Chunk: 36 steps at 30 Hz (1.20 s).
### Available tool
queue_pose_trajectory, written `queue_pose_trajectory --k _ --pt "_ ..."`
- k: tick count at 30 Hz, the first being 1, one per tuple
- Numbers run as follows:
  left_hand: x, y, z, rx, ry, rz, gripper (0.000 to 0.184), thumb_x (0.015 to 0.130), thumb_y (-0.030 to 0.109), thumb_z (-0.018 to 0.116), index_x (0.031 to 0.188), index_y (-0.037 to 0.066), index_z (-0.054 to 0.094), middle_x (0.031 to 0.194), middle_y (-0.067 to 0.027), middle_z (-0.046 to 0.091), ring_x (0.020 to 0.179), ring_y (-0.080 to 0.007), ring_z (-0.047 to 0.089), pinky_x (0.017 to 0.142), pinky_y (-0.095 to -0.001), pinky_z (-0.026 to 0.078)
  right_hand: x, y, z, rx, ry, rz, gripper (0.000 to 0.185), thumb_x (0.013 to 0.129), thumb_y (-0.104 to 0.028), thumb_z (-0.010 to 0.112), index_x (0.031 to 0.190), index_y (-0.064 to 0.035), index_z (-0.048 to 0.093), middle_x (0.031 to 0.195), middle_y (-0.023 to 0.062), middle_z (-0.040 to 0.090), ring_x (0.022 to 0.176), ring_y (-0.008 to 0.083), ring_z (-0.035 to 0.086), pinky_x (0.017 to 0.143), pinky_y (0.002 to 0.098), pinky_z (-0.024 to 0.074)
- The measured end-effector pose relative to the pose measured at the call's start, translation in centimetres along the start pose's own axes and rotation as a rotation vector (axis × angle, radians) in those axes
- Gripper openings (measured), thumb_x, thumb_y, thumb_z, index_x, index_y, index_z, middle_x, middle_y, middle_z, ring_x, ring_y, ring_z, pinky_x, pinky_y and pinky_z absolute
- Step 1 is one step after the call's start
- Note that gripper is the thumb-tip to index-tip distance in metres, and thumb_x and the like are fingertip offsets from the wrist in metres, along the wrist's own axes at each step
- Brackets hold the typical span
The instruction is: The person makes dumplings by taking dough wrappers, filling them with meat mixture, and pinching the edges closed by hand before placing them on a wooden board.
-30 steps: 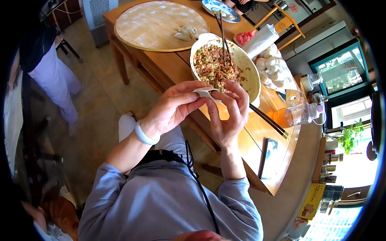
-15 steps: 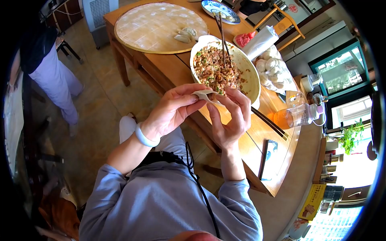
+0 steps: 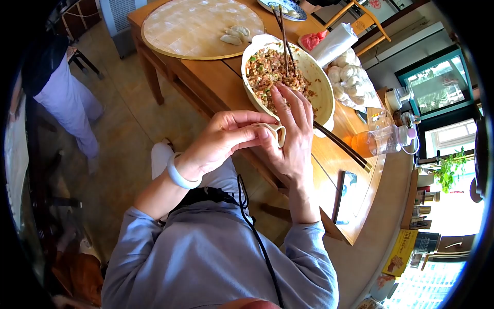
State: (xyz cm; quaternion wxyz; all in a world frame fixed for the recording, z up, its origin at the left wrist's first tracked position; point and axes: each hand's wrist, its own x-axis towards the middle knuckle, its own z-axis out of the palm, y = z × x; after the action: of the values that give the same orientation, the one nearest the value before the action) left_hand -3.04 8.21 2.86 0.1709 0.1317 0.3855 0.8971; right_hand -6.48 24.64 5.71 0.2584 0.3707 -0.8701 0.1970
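Between my hands is a pale dumpling (image 3: pixel 279 135), its wrapper folded over with a curved edge facing right. My left hand (image 3: pixel 226 138), with a pale bangle at the wrist, pinches it between thumb and fingertips. On the other side my right hand (image 3: pixel 294 141) grips it with the thumb against the dough, while some of its fingers stretch up toward the bowl. The white bowl (image 3: pixel 322 98) of chopped meat filling (image 3: pixel 270 72) stands just beyond, with chopsticks (image 3: pixel 284 38) upright in it. Any filling inside the wrapper is hidden.
On the wooden table (image 3: pixel 206 74) lies a round floured board (image 3: pixel 190 26) with several dumplings (image 3: pixel 235 35). A bag of garlic bulbs (image 3: pixel 352 80), a bottle of orange drink (image 3: pixel 378 141), more chopsticks (image 3: pixel 345 148) and a phone (image 3: pixel 345 197) are to the right. A person (image 3: pixel 67 98) stands left.
My right hand has turned, its fingers now extending upward past the dumpling. The wrapper shows more folded, and both hands sit slightly lower in view.
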Motion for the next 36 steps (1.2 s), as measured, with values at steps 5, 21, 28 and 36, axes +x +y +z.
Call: queue_pose_trajectory --k 5,21,28,36 --pt "-0.3 -0.2 -0.1 0.013 -0.006 -0.012 0.033 0.089 0.01 0.051 0.118 -0.007 0.048 0.105 -0.0107 0.059 0.095 -0.0137 0.059 0.089 -0.0298 0.048 0.1 0.1 -0.1 0.02 0.0 -0.11 0.054 0.084 -0.039 0.05 0.122 0.0002 0.049 0.121 0.0154 0.049 0.113 0.0329 0.044 0.092 0.0444 0.0349" --pt "-0.6 0.2 0.3 0.002 -0.062 -0.01 0.03 0.091 0.007 0.047 0.117 -0.008 0.049 0.11 -0.0128 0.057 0.1 -0.0166 0.057 0.091 -0.0297 0.046 0.3 -0.4 -1.1 -0.183 0.015 -0.244 0.04 0.084 -0.026 0.045 0.117 -0.0085 0.057 0.118 0.007 0.056 0.109 0.0261 0.049 0.091 0.0417 0.0364" --pt "-0.6 0.0 0.3 0.011 -0.002 -0.007 0.034 0.089 0.009 0.05 0.118 -0.007 0.048 0.108 -0.0139 0.058 0.099 -0.0184 0.058 0.089 -0.033 0.048 0.2 -0.2 -1.1 -0.224 -0.015 -0.265 0.045 0.086 -0.03 0.046 0.121 -0.0017 0.052 0.121 0.0094 0.053 0.114 0.0253 0.046 0.094 0.0412 0.0339" --pt "-0.4 0.1 -0.1 -0.083 0.061 -0.026 0.035 0.089 0.008 0.047 0.121 -0.008 0.045 0.11 -0.0142 0.058 0.095 -0.0165 0.06 0.086 -0.027 0.05 -0.1 0.1 -0.5 0.012 0.068 -0.09 0.093 0.072 -0.065 0.048 0.133 0.0033 0.032 0.129 0.0157 0.045 0.119 0.0338 0.041 0.095 0.0466 0.0312"
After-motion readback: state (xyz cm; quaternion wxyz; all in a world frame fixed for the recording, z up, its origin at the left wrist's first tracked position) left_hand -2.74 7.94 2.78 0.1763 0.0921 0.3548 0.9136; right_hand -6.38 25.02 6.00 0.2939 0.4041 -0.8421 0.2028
